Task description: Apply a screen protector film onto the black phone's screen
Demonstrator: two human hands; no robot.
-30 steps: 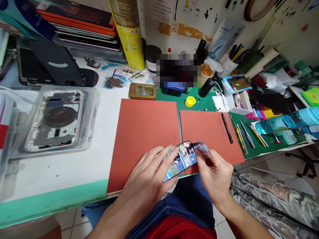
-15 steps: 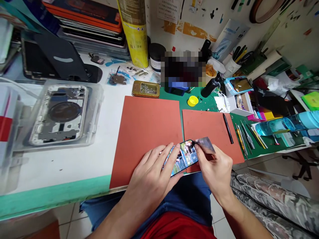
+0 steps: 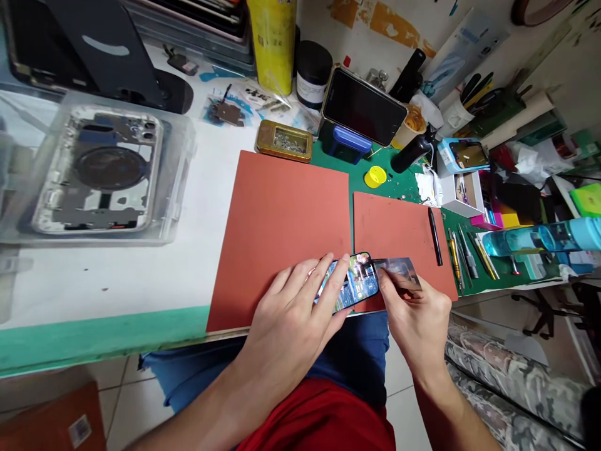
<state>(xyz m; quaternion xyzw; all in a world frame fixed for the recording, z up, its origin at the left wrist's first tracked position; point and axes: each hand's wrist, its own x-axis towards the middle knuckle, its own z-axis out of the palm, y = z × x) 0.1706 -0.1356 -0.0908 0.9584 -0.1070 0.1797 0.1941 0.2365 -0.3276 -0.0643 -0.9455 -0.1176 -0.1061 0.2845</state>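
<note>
My left hand (image 3: 291, 319) grips a smartphone (image 3: 365, 282) near the bench's front edge, its fingers lying across the lit, colourful screen. That hand covers the phone's left part. At the phone's right end, my right hand (image 3: 419, 319) pinches a thin, dark, glossy sheet (image 3: 404, 269) between thumb and fingers. The sheet's left edge is close against the phone's end; whether they touch I cannot tell. Beneath and behind the hands lie two reddish-brown mats, a left mat (image 3: 286, 213) and a right mat (image 3: 389, 225).
A black pen (image 3: 434, 237) lies on the right mat, with several slim tools (image 3: 469, 257) beyond it. Behind are a yellow cap (image 3: 375, 176), a metal tin (image 3: 284, 141) and a propped-up phone (image 3: 362, 106). On the left sits a clear box (image 3: 181, 181) holding a phone housing (image 3: 101, 169).
The camera view has shifted, so the bench items sit higher in the picture. My right hand and the sheet appear slightly farther right, while my left hand keeps its grip on the phone.
</note>
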